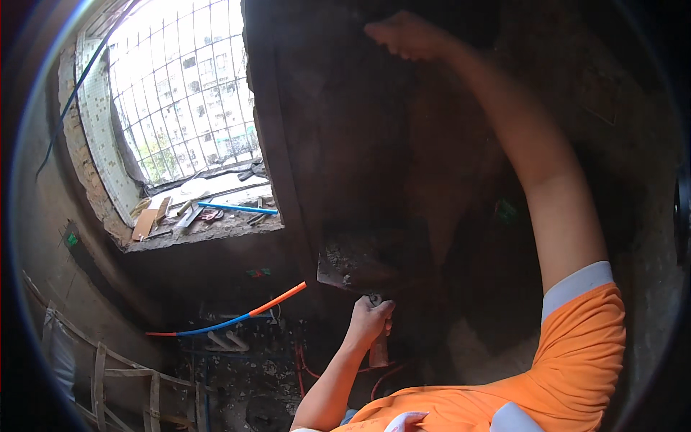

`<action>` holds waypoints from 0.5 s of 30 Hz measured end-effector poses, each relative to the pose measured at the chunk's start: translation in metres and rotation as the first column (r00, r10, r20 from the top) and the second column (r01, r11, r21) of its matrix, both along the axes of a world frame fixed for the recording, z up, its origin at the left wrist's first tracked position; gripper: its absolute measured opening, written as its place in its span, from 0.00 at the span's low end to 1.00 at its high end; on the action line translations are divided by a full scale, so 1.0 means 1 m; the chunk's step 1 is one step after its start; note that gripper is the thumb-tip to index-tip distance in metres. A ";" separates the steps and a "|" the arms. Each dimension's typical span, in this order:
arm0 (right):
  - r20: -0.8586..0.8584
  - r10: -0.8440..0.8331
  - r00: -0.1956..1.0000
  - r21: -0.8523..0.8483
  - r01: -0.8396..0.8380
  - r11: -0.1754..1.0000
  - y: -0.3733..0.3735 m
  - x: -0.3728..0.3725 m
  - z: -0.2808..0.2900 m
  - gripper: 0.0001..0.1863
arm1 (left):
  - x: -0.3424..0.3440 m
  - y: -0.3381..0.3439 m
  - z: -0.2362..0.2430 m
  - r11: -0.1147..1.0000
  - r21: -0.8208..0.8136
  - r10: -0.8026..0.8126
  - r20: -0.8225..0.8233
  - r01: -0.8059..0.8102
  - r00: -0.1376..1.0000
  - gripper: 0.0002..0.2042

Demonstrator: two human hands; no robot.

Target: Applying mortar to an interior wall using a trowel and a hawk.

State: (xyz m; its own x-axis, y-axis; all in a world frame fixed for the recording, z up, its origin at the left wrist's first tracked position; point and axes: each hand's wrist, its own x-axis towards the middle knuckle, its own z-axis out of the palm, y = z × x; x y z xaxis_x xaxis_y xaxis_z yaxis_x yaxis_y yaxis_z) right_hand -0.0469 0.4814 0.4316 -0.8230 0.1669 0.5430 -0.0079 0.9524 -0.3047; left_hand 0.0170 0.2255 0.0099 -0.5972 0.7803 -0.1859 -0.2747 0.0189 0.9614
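My left hand (369, 322) is closed round the wooden handle of a trowel (378, 351) at the lower middle. The trowel's broad, dark metal blade carries lumps of grey mortar and sits just above my fist, in front of the wall. My right arm reaches far up along the dark wall (389, 158). At the top of the view my right hand (410, 36) is held near the wall with its fingers curled. Whatever it grips is lost in the dark.
At left, a barred window (187, 93) has a sill (252, 222) with loose tools and a blue pipe. An orange-and-blue conduit (252, 312) sticks out below. Rubble and pipes (230, 342) lie on the floor, beside a wooden frame (101, 374).
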 end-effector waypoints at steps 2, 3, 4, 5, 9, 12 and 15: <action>-0.048 -0.059 0.997 -0.037 0.057 0.998 0.016 0.001 -0.002 0.29 | 0.002 -0.005 -0.006 1.000 -0.012 -0.015 0.015 0.015 1.000 0.12; -0.230 -0.044 0.972 -0.188 0.000 0.982 0.028 0.002 -0.009 0.30 | -0.001 -0.006 -0.009 0.999 -0.022 -0.035 0.005 0.035 0.999 0.12; -0.395 -0.052 0.917 -0.331 -0.090 0.939 0.023 -0.001 -0.019 0.30 | -0.002 -0.013 -0.013 0.998 -0.042 -0.046 0.006 0.046 0.999 0.12; -0.417 -0.026 0.909 -0.441 -0.177 0.880 0.017 -0.001 -0.051 0.28 | -0.003 -0.022 -0.019 0.997 -0.050 -0.062 0.008 0.063 0.998 0.12; -0.312 0.531 0.788 -0.653 -0.584 0.482 0.001 -0.020 -0.197 0.20 | -0.007 -0.059 -0.042 0.992 -0.117 -0.045 -0.020 0.042 0.999 0.12; -0.340 0.064 0.938 -0.880 -0.341 0.329 -0.132 -0.045 -0.233 0.27 | -0.018 -0.092 -0.060 0.987 -0.159 -0.021 0.068 0.032 0.997 0.12; -0.518 0.081 0.852 -0.851 -0.523 0.057 -0.156 -0.074 -0.217 0.27 | -0.021 -0.113 -0.064 0.983 -0.180 -0.009 0.064 0.020 0.998 0.12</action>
